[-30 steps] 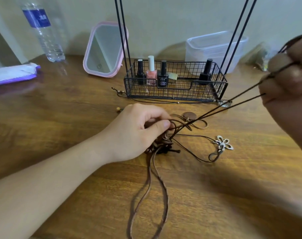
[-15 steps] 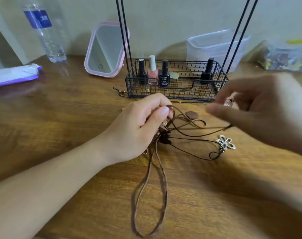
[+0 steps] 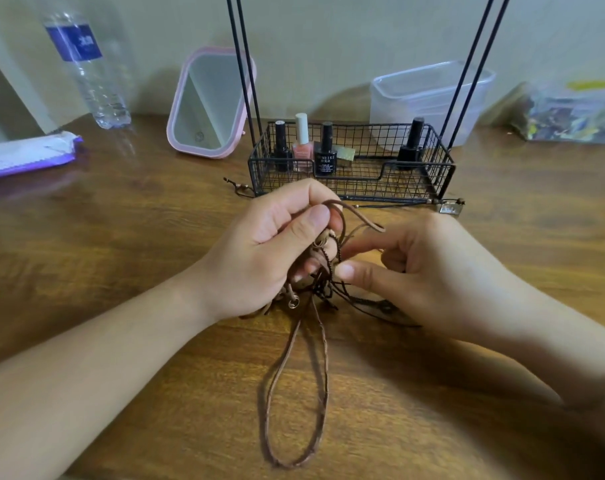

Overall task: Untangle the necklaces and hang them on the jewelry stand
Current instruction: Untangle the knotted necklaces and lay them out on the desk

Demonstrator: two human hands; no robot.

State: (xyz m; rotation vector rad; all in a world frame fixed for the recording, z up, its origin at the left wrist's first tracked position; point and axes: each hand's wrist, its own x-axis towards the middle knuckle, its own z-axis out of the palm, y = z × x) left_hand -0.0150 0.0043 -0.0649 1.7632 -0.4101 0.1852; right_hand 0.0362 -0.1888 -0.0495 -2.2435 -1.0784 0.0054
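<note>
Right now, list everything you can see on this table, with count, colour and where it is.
necklaces: tangled bunch, brown and black, table centre, between both hands
brown loop: one, trailing toward the viewer
stand: one, black wire basket with rods, behind the tangle
polish bottles: four, three black, one pink, in the basket
mirror: one, pink frame, left of stand
bottle: one, clear, blue label, far left
pack: one, white and purple, left edge
tub: one, clear, behind stand
bag: one, far right
left hand: grips the tangle
right hand: pinches a cord
</note>
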